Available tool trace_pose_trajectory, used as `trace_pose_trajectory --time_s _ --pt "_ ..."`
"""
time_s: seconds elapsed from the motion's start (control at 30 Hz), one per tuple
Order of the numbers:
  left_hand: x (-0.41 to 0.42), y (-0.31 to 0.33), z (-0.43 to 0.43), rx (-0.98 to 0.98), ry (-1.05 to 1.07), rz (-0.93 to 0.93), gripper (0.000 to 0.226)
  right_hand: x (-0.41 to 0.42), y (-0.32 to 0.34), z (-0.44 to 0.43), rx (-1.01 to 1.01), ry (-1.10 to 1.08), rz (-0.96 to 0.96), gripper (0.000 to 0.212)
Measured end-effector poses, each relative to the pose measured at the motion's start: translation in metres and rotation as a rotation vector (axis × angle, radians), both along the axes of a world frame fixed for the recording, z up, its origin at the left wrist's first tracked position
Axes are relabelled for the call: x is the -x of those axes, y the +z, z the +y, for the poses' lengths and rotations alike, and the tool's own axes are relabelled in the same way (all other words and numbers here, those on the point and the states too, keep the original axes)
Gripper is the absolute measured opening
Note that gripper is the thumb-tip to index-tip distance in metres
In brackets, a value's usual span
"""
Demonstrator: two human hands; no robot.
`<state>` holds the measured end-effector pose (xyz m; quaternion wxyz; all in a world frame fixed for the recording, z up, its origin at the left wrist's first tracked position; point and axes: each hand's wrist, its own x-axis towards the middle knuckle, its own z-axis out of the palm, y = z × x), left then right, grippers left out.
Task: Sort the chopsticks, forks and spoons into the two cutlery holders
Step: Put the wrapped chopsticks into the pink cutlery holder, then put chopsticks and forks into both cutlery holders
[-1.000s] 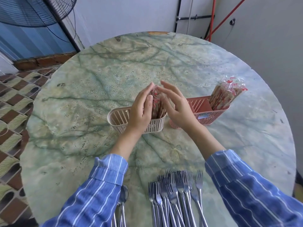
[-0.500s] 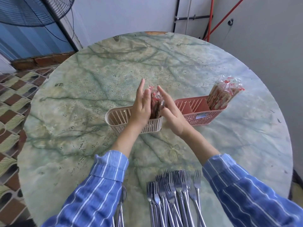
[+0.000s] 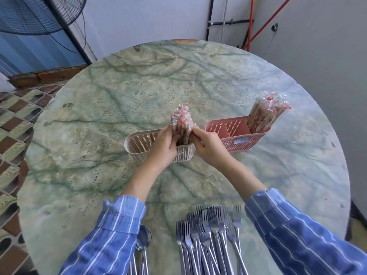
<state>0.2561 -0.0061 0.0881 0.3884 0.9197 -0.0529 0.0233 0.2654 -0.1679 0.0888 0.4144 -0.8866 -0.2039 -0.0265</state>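
Observation:
A bundle of wrapped chopsticks (image 3: 181,121) stands upright in the right end of the beige cutlery holder (image 3: 139,143). My left hand (image 3: 163,145) grips the bundle from the left, and my right hand (image 3: 208,145) holds it from the right, fingers curled against the wrappers. A second bundle of wrapped chopsticks (image 3: 266,114) leans in the right compartment of the pink cutlery holder (image 3: 238,141). Several steel forks (image 3: 208,235) lie in a pile at the near edge. Spoons (image 3: 144,241) peek out beside my left sleeve.
The round green marble table (image 3: 119,96) ends close behind the pink holder on the right, near a grey wall. A standing fan (image 3: 39,14) is at the far left, off the table.
Both hands have slid lower down the chopstick bundle and curled around it, leaving its wrapped tops showing above the beige holder.

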Motion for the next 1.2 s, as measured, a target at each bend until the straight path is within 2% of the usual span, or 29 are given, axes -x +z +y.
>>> trace_pose_trajectory --time_s 0.07,0.17,0.2,0.3,0.4,0.47,0.53,0.67,0.7,0.8,0.87,0.97,1.07,1.2 --pt "-0.002 0.004 0.002 0.024 0.014 0.006 0.024 0.001 -0.001 -0.001 0.002 -0.044 -0.047 0.023" --pt "-0.002 0.004 0.007 0.022 0.109 -0.125 0.027 0.004 -0.006 -0.004 0.004 -0.109 -0.071 0.008" --pt "0.0 0.003 0.007 0.009 0.124 -0.146 0.027 0.005 -0.007 -0.005 0.003 -0.098 -0.055 0.012" --pt "0.009 0.0 0.008 0.033 0.029 -0.036 0.042 0.01 -0.009 -0.007 0.017 0.004 0.021 0.03" --pt "0.013 0.0 0.009 0.086 -0.113 0.113 0.066 0.009 -0.009 -0.008 -0.008 -0.034 0.0 0.025" --pt "0.011 0.0 0.006 0.071 -0.108 0.107 0.074 0.007 -0.008 -0.007 -0.052 -0.087 -0.024 0.03" --pt "0.006 -0.005 0.005 0.01 -0.058 0.002 0.067 0.006 -0.008 -0.004 -0.082 -0.118 -0.058 0.033" --pt "0.006 -0.021 0.006 -0.145 0.022 -0.178 0.024 0.005 -0.009 -0.005 -0.023 -0.103 -0.049 0.035" --pt "0.008 -0.023 0.006 -0.154 0.032 -0.197 0.02 0.007 -0.008 -0.007 -0.015 -0.104 -0.041 0.036" --pt "0.014 -0.025 0.007 -0.111 0.009 -0.196 0.036 0.017 -0.007 -0.013 -0.092 -0.134 -0.014 0.04" --pt "0.022 -0.024 0.008 0.002 -0.006 -0.211 0.048 0.029 -0.007 -0.019 -0.194 -0.159 0.007 0.04" --pt "0.055 -0.025 0.002 0.168 0.149 -0.275 0.053 0.056 -0.009 -0.033 -0.265 -0.203 0.04 0.031" --pt "0.1 -0.036 -0.012 0.191 0.281 -0.326 0.043 0.091 -0.021 -0.053 -0.254 -0.225 0.158 0.028" --pt "0.164 -0.067 -0.032 0.223 0.336 -0.164 0.031 0.138 -0.045 -0.083 -0.216 -0.281 0.342 0.03"
